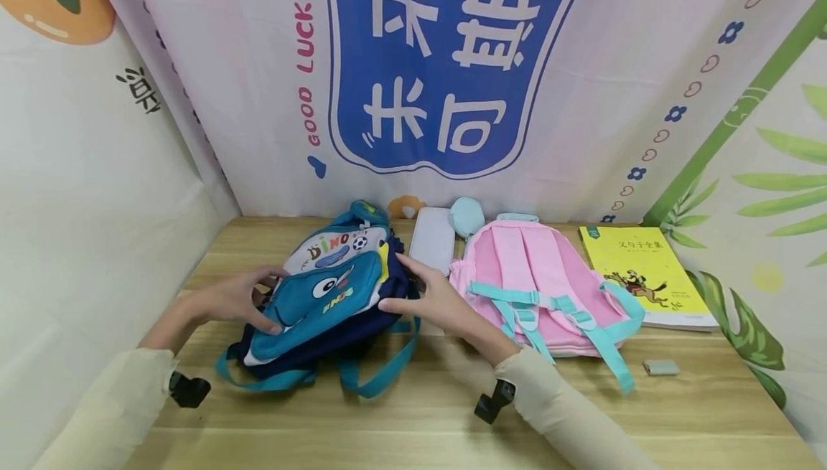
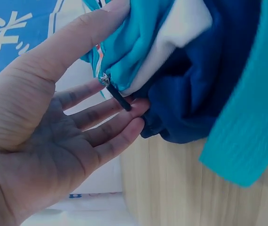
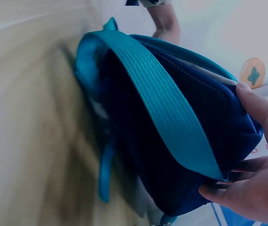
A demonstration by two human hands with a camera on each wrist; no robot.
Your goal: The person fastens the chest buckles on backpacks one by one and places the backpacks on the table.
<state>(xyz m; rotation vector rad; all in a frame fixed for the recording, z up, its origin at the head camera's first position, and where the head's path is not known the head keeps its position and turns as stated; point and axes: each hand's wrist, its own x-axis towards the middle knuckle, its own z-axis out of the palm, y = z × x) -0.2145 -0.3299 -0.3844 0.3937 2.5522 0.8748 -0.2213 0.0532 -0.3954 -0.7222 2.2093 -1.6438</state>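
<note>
- On the left half of the bench (image 1: 413, 412), the blue dinosaur backpack (image 1: 323, 298) lies front-up, its teal straps trailing toward the near edge.
- The left hand (image 1: 242, 299) rests against the bag's left side with fingers straight and loose; in the left wrist view a small black zipper pull (image 2: 119, 96) hangs just at its fingertips, not pinched.
- The right hand (image 1: 429, 298) holds the bag's right side, thumb over the top edge and fingers curled under the navy body.
- My reading: the bag is being steadied and the zipper sought; the next move likely calls for pinching that pull while the right hand braces.
- Just beside it lies a pink backpack (image 1: 549, 276), straps up; beyond that a yellow book (image 1: 646, 269), and near the front a small grey eraser (image 1: 661, 367).
</note>
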